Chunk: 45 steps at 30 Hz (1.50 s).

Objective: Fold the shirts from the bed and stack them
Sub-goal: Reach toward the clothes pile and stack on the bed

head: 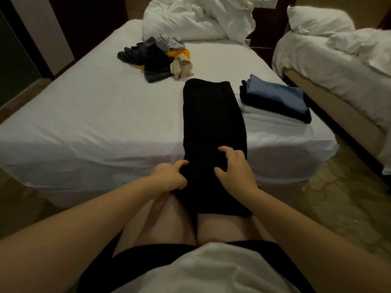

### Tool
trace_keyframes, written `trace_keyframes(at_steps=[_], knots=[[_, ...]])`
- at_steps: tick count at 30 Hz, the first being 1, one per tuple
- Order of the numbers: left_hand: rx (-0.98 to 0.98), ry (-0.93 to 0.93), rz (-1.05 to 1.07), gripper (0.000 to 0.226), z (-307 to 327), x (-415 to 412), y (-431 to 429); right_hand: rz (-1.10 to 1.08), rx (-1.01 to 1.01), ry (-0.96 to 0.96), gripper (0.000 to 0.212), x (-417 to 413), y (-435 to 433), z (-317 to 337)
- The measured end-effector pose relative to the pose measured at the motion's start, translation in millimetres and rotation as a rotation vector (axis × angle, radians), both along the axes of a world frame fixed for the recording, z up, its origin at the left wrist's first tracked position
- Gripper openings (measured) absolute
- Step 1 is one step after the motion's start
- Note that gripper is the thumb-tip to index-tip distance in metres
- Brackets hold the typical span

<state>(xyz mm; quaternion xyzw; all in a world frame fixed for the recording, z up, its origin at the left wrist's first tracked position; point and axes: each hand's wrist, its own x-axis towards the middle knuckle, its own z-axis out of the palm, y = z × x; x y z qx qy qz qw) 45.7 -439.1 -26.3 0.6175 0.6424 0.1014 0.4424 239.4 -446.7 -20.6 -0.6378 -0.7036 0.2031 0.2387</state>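
While L hand (169,176) pinches black shirt (211,115) edge, R hand (234,170) sits half-curled on it; grip unclear.
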Motion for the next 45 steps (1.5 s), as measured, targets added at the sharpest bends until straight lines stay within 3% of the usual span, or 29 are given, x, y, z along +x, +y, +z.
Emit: trace_keyframes(at_steps=[5,9,12,14,18,23,26,29,31,33,35,39,42,45], knots=[[-0.320,-0.657,0.336,0.037,11,5,-5,0.244,0.040,-0.160,0.044,19,-20,4],[-0.404,-0.860,0.446,0.035,2,5,-9,0.388,-0.114,-0.179,0.059,41,-44,8],[-0.409,-0.788,0.447,0.038,-2,8,-9,0.466,-0.280,-0.235,0.081,50,-57,6],[-0.415,-0.745,0.424,0.036,1,11,-11,0.462,-0.276,-0.279,0.087,50,-57,5],[-0.340,-0.614,0.362,0.038,6,10,-12,0.401,-0.107,-0.272,0.067,48,-55,5],[-0.345,-0.502,0.286,0.044,18,7,-9,0.260,0.097,-0.128,0.043,71,-61,-1],[-0.359,-0.585,0.283,0.043,33,11,-9,0.182,0.294,-0.090,0.034,80,-50,5],[-0.305,-0.845,0.278,0.068,48,5,-2,0.067,0.446,0.011,0.026,77,-25,38],[-0.109,-0.751,0.163,0.073,55,1,6,0.050,0.517,0.066,0.024,74,-6,64],[0.261,-0.373,0.021,0.058,58,-1,19,0.052,0.574,0.075,0.024,73,12,84],[0.473,-0.186,0.001,0.035,64,-1,37,0.055,0.586,0.040,0.026,73,32,100],[0.546,-0.187,0.117,0.006,84,5,72,0.037,0.590,-0.012,0.030,76,78,125],[0.497,-0.291,0.130,0.018,91,4,101,0.042,0.557,0.018,0.023,77,116,137],[0.256,-0.645,0.053,0.054,88,-2,138,0.042,0.487,0.042,0.022,76,158,141]])
